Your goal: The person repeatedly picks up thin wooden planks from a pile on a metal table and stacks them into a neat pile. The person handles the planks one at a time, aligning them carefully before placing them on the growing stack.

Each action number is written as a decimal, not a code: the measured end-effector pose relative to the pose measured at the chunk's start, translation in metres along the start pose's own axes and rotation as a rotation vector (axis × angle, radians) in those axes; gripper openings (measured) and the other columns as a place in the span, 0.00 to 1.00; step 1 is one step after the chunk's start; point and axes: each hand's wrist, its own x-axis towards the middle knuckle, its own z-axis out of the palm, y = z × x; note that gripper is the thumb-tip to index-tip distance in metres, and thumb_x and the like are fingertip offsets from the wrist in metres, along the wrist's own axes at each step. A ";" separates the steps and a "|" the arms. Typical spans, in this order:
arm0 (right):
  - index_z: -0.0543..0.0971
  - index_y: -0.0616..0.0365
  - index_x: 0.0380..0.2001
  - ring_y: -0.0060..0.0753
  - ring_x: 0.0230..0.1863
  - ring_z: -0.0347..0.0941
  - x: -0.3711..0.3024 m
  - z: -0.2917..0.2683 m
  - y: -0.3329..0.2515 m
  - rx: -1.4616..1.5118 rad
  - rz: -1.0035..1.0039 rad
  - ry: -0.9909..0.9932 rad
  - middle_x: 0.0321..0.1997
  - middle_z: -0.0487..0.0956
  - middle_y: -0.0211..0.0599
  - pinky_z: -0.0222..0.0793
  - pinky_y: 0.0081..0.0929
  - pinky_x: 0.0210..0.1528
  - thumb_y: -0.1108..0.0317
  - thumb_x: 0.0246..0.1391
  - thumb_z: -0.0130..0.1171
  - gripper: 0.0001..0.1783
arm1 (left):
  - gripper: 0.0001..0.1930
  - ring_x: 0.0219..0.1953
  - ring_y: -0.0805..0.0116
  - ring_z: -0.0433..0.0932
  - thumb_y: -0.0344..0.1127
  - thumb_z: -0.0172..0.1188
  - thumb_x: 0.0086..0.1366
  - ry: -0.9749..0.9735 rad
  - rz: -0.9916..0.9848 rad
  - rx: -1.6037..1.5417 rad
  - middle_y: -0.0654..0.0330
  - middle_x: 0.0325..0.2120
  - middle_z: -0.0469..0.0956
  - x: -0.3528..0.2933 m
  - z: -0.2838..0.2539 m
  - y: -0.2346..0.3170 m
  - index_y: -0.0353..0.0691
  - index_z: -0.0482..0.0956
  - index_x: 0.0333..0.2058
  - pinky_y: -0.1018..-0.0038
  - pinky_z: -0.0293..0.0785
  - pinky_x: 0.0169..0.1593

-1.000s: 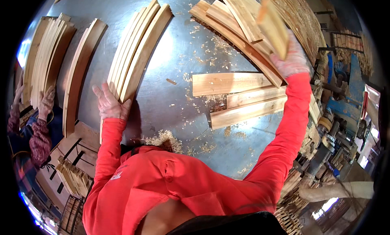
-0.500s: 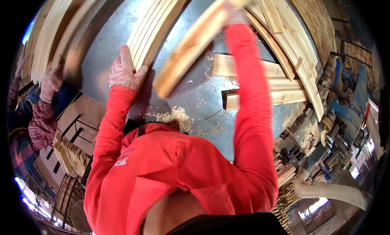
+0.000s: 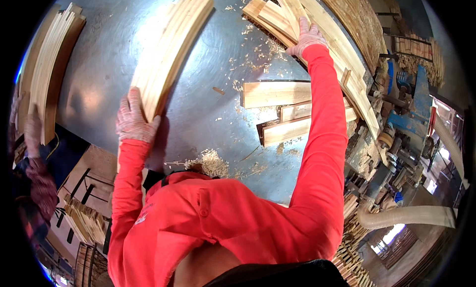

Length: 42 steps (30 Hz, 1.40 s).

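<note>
Tabletop (image 3: 198, 123), left hand (image 3: 136, 122) splayed against strips (image 3: 171, 54), right hand (image 3: 309, 41) splayed across boards (image 3: 289, 7), blurred shirt-print (image 3: 142, 217)

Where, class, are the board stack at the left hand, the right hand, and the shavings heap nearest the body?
Board stack (image 3: 174, 59): head view, upper side, about midway along.
Right hand (image 3: 308, 40): head view, back of the hand.
Shavings heap (image 3: 213, 164): head view, middle of the heap.

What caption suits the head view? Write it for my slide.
Left hand on lined-up wooden boards, right hand on a pile of planks, over a shiny table scattered with shavings.
</note>
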 end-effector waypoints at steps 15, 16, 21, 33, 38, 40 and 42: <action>0.74 0.66 0.55 0.43 0.50 0.80 -0.187 0.004 -0.017 1.577 -0.060 -0.494 0.49 0.82 0.50 0.75 0.41 0.58 0.42 0.50 0.68 0.41 | 0.42 0.60 0.55 0.72 0.58 0.57 0.68 -0.530 0.198 -1.512 0.44 0.60 0.71 -0.007 -0.015 0.108 0.33 0.56 0.69 0.63 0.71 0.60; 0.76 0.64 0.53 0.42 0.49 0.80 -0.208 0.009 -0.031 1.343 -0.219 -0.651 0.47 0.82 0.49 0.74 0.40 0.57 0.40 0.54 0.63 0.38 | 0.42 0.61 0.57 0.72 0.58 0.57 0.68 -0.684 -0.030 -1.694 0.45 0.60 0.71 -0.001 -0.001 0.134 0.32 0.58 0.68 0.64 0.70 0.61; 0.60 0.55 0.70 0.44 0.71 0.62 -0.179 0.009 0.017 0.584 -0.264 0.079 0.70 0.68 0.48 0.60 0.35 0.70 0.26 0.51 0.55 0.55 | 0.39 0.54 0.64 0.76 0.54 0.63 0.64 -0.689 -0.100 -0.836 0.47 0.55 0.77 0.006 0.057 0.137 0.26 0.66 0.61 0.70 0.66 0.64; 0.47 0.44 0.75 0.57 0.74 0.54 -0.056 0.008 0.071 -0.053 -0.229 -0.164 0.73 0.59 0.54 0.49 0.47 0.74 0.48 0.36 0.78 0.68 | 0.19 0.39 0.68 0.82 0.32 0.64 0.64 -0.200 -0.107 -0.705 0.54 0.39 0.84 -0.062 0.065 -0.009 0.32 0.76 0.52 0.71 0.77 0.44; 0.71 0.47 0.62 0.53 0.61 0.70 -0.156 0.016 0.010 -0.101 -0.706 -0.215 0.53 0.79 0.44 0.53 0.53 0.72 0.58 0.47 0.69 0.37 | 0.18 0.40 0.64 0.83 0.38 0.63 0.64 -0.184 -0.023 -0.501 0.54 0.39 0.84 -0.050 0.059 0.004 0.37 0.78 0.49 0.67 0.77 0.44; 0.82 0.48 0.48 0.46 0.59 0.73 -0.194 0.027 -0.026 -0.279 -0.887 -0.463 0.42 0.84 0.35 0.48 0.62 0.72 0.60 0.50 0.66 0.20 | 0.21 0.41 0.59 0.83 0.45 0.63 0.63 -0.224 -0.012 -0.417 0.52 0.40 0.84 -0.038 0.056 0.014 0.38 0.79 0.49 0.64 0.77 0.45; 0.87 0.47 0.34 0.39 0.58 0.74 -0.235 0.034 -0.060 -0.522 -1.186 -0.271 0.40 0.85 0.31 0.41 0.68 0.73 0.62 0.52 0.63 0.08 | 0.22 0.41 0.56 0.83 0.49 0.62 0.63 -0.281 -0.004 -0.577 0.52 0.39 0.84 -0.026 0.058 0.025 0.39 0.79 0.50 0.62 0.77 0.46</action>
